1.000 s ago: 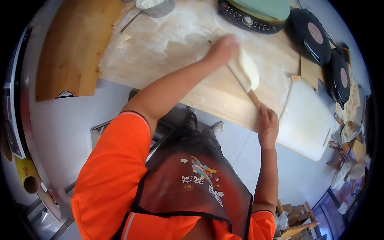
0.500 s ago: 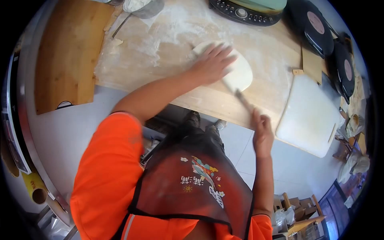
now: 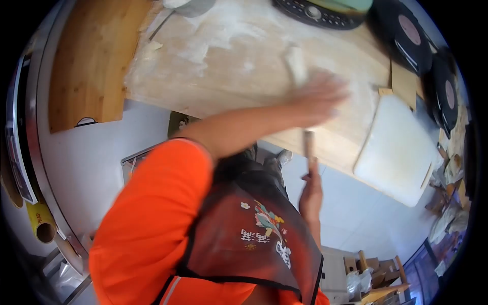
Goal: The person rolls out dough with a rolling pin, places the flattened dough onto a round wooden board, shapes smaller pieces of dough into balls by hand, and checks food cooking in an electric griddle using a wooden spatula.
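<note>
Bright orange short sleeve [image 3: 147,218]; dark red apron [image 3: 244,262]; black edging [image 3: 223,278]; white characters [image 3: 247,236]

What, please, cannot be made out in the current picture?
All in the head view:
Left hand: motion blur hides exactly what it grips.
Dough: blurred, its lower part hidden by the left hand.
Tool: far end hidden by the left hand.
Bowl: cut off by the top edge.
Cooker: also cut off at the top; button marks too small and blurred.
</note>
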The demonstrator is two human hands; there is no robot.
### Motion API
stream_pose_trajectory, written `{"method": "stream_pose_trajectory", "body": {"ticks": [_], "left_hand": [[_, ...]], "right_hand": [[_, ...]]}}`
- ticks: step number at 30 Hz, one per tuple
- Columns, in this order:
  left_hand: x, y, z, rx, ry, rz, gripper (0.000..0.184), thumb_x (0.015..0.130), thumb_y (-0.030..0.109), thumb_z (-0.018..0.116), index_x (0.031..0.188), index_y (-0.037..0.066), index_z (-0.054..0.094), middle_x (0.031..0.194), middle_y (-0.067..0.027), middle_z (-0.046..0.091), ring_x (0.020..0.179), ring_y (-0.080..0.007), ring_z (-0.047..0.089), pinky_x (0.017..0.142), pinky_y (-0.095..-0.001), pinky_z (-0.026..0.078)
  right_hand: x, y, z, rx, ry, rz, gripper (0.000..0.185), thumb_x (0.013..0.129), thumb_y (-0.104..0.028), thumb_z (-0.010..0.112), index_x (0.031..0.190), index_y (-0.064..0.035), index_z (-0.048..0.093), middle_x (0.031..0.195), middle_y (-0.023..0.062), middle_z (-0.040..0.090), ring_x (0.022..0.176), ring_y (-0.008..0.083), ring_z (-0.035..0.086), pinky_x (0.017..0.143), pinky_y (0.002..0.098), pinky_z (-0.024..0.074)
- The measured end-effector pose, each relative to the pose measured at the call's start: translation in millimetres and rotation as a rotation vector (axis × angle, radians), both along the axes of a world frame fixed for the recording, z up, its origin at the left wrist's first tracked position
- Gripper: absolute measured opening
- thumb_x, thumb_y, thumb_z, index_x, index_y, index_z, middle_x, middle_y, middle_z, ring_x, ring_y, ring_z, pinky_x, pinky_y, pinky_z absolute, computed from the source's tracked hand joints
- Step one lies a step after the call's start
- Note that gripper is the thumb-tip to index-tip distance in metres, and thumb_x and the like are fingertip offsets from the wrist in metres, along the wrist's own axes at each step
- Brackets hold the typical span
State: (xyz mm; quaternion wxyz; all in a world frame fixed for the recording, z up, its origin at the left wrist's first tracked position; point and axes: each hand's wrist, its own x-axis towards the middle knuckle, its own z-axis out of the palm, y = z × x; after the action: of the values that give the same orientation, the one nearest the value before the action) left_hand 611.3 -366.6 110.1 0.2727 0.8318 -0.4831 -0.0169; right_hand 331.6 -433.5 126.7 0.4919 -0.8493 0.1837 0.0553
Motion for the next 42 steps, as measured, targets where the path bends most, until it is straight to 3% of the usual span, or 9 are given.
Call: {"method": "stream_pose_trajectory", "body": {"ticks": [4, 10, 12, 15, 18, 23, 28, 33, 42], "left_hand": [[-3, -118, 6, -0.206, -0.184, -0.135, 0.064, 0.099, 0.045, 0.058, 0.153, 0.013, 0.046, 0.164, -0.0091, 0.037, 0.156, -0.0272, 0.024, 0.127, -0.0602, 0.005], [8, 31, 26, 0.309, -0.324, 0.074, 0.052, 0.099, 0.041, 0.058, 0.136, 0.004, 0.059, 0.156, -0.0114, 0.045, 0.151, -0.0319, 0.032, 0.119, -0.0617, 0.024], [17, 70, 13, 0.166, 0.013, 0.323, 0.041, 0.099, 0.03, 0.059, 0.132, 0.006, 0.062, 0.149, -0.0128, 0.05, 0.14, -0.0331, 0.043, 0.115, -0.0567, 0.032], [34, 120, -1, -0.266, 0.892, 0.862, 0.035, 0.102, 0.03, 0.059, 0.122, 0.002, 0.066, 0.114, -0.0172, 0.071, 0.104, -0.033, 0.069, 0.097, -0.0442, 0.054], [40, 129, 19, -0.602, 1.495, 0.915, 0.039, 0.104, 0.03, 0.06, 0.121, -0.004, 0.065, 0.106, -0.0181, 0.073, 0.094, -0.0296, 0.072, 0.088, -0.042, 0.059], [65, 99, 22, -0.613, 1.541, 0.782, 0.03, 0.103, 0.021, 0.057, 0.098, -0.008, 0.064, 0.089, -0.0221, 0.071, 0.088, -0.0331, 0.074, 0.075, -0.042, 0.062], [78, 22, 13, -0.042, -0.166, 0.241, 0.048, 0.1, 0.033, 0.061, 0.136, 0.001, 0.055, 0.143, -0.0164, 0.058, 0.134, -0.0322, 0.053, 0.116, -0.0516, 0.037], [18, 126, 16, 0.271, -0.06, -0.189, 0.066, 0.092, 0.027, 0.067, 0.152, 0.008, 0.044, 0.162, -0.017, 0.037, 0.152, -0.0341, 0.031, 0.126, -0.0529, 0.02], [29, 130, 3, 0.262, -0.118, 0.221, 0.058, 0.098, 0.027, 0.062, 0.154, 0.019, 0.046, 0.164, -0.0202, 0.034, 0.152, -0.0427, 0.029, 0.124, -0.0617, 0.017]], "right_hand": [[-3, -19, 7, -0.158, -0.026, -0.118, 0.063, 0.101, 0.008, 0.04, 0.161, -0.0081, 0.034, 0.109, 0.0089, 0.06, 0.093, 0.0193, 0.058, 0.088, 0.0317, 0.0504], [19, 25, -1, 0.11, 0.038, -0.022, 0.066, 0.101, 0.001, 0.042, 0.164, -0.0077, 0.023, 0.113, 0.0165, 0.062, 0.103, 0.0298, 0.062, 0.093, 0.0395, 0.0506], [42, 46, -21, 0.07, -0.211, 0.05, 0.066, 0.103, 0.002, 0.041, 0.165, -0.0156, 0.026, 0.112, 0.008, 0.062, 0.072, 0.0131, 0.055, 0.069, 0.0281, 0.0507], [73, 66, -4, 0.355, -0.117, 0.056, 0.061, 0.104, 0.0, 0.044, 0.162, -0.0096, 0.031, 0.111, 0.0132, 0.062, 0.083, 0.0235, 0.058, 0.082, 0.0369, 0.0522], [89, 31, -14, -0.07, -0.325, 0.11, 0.055, 0.103, -0.001, 0.047, 0.158, -0.0074, 0.04, 0.108, 0.0139, 0.06, 0.091, 0.0274, 0.058, 0.086, 0.0398, 0.0506], [96, -91, 8, -0.727, -0.186, 0.135, 0.056, 0.094, 0.002, 0.056, 0.148, -0.0106, 0.055, 0.112, 0.0122, 0.062, 0.103, 0.0315, 0.06, 0.092, 0.042, 0.0496], [98, -81, 23, -0.748, -0.246, 0.259, 0.057, 0.091, 0.003, 0.058, 0.145, -0.0156, 0.06, 0.112, 0.0102, 0.063, 0.105, 0.0298, 0.06, 0.095, 0.0404, 0.0497], [46, -57, 23, -0.591, -0.22, 0.328, 0.057, 0.092, 0.006, 0.054, 0.144, -0.0156, 0.061, 0.112, 0.0117, 0.064, 0.101, 0.0307, 0.063, 0.09, 0.0402, 0.0525], [78, -63, 22, -0.653, -0.196, 0.335, 0.061, 0.089, 0.003, 0.054, 0.147, -0.0181, 0.058, 0.114, 0.0102, 0.063, 0.102, 0.0294, 0.061, 0.084, 0.0422, 0.0545]]}}
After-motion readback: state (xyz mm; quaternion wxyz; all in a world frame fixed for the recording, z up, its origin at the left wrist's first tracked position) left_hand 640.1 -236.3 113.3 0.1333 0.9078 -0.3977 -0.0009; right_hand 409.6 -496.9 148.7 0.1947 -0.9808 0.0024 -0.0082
